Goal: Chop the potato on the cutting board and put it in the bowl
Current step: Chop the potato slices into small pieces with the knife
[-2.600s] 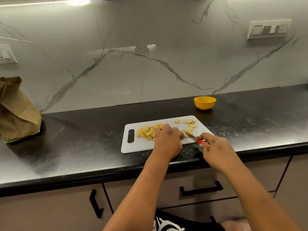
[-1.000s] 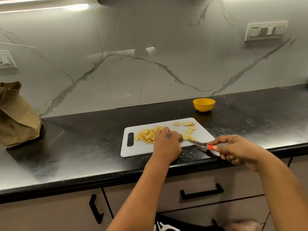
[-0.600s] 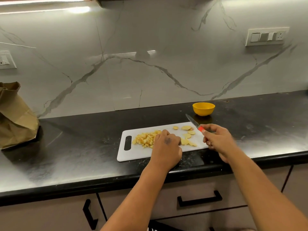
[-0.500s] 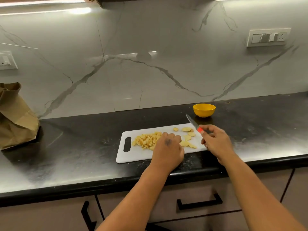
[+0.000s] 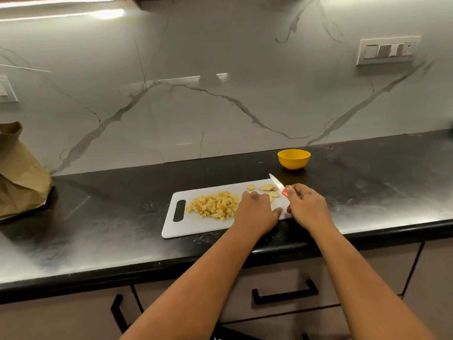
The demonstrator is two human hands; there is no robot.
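On white cutting board (image 5: 196, 224), we curl left hand (image 5: 256, 212) over potato slices (image 5: 268, 188) beside diced pile (image 5: 214, 204); right hand (image 5: 306, 204) fingers grip knife (image 5: 278, 184). Advice: tuck fingertips, cut evenly. Yellow bowl (image 5: 293, 158) waits behind.

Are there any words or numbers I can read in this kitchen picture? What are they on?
None can be read.
Switch panel on the wall: no readable marks, too small.
Brown paper bag: no print shows.
Yellow bowl, white cutting board and knife: no labels visible.
Dark cloth at the bottom edge: white marks, cut off, unreadable.
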